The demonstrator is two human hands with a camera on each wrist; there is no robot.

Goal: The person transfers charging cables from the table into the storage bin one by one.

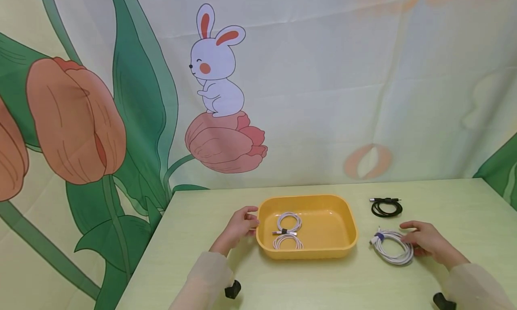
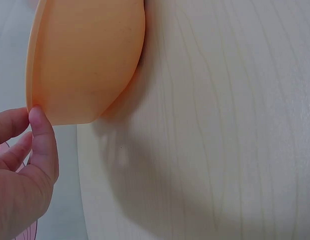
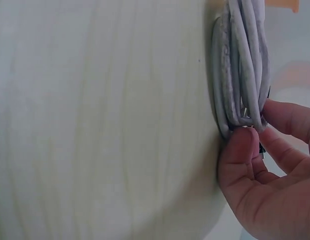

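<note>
A yellow plastic tray [image 1: 331,229] stands on the table, with a coiled white cable [image 1: 289,221] at its left side inside. My left hand [image 1: 241,224] pinches the tray's left rim; in the left wrist view the thumb presses the outside wall and a finger meets the rim. Right of the tray lies a thicker coiled white cable [image 1: 397,255] with a blue tie. My right hand [image 1: 430,242] grips its right side between thumb and fingers, as the right wrist view shows. The fingertips behind the coil are partly hidden.
A coiled black cable [image 1: 386,207] lies on the pale table [image 1: 315,283], behind the thick white one. A printed cloth [image 1: 315,99] with a rabbit and tulips hangs behind the table's far edge.
</note>
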